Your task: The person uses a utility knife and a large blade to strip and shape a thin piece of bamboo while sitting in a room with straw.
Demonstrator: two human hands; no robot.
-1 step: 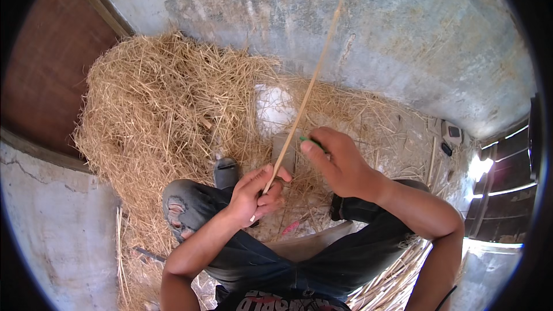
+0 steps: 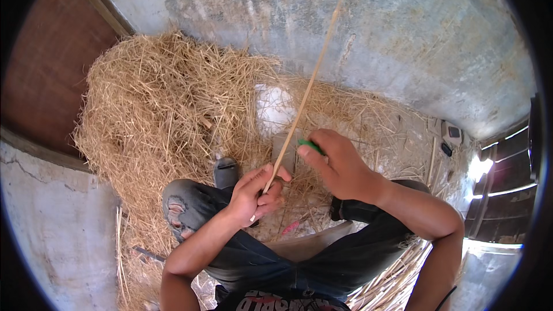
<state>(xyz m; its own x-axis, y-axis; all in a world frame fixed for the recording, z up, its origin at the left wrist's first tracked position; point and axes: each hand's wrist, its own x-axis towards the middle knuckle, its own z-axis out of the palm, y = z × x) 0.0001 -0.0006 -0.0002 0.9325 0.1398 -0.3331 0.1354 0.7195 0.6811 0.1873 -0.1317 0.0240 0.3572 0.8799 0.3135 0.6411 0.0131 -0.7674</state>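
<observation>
My left hand (image 2: 258, 193) is closed round the lower part of a long thin pale stick (image 2: 311, 82). The stick slants up and away to the right, and its short lower end pokes out below my fingers. To the right of it, my right hand (image 2: 340, 161) is wrapped round a small green-handled tool (image 2: 311, 145). Only part of the green shows at my thumb; the rest of the tool is hidden in the hand. The tool is close beside the stick, but I cannot tell whether they touch.
A big heap of straw-like shavings (image 2: 150, 98) fills the left side below a grey wall (image 2: 403, 34). A white patch (image 2: 275, 109) and a small block (image 2: 282, 143) lie ahead. Several cut stalks (image 2: 391, 276) lie under my right leg. A small device (image 2: 453, 132) sits far right.
My right hand has turned slightly, so more of the green handle shows. My left hand and the stick look the same.
</observation>
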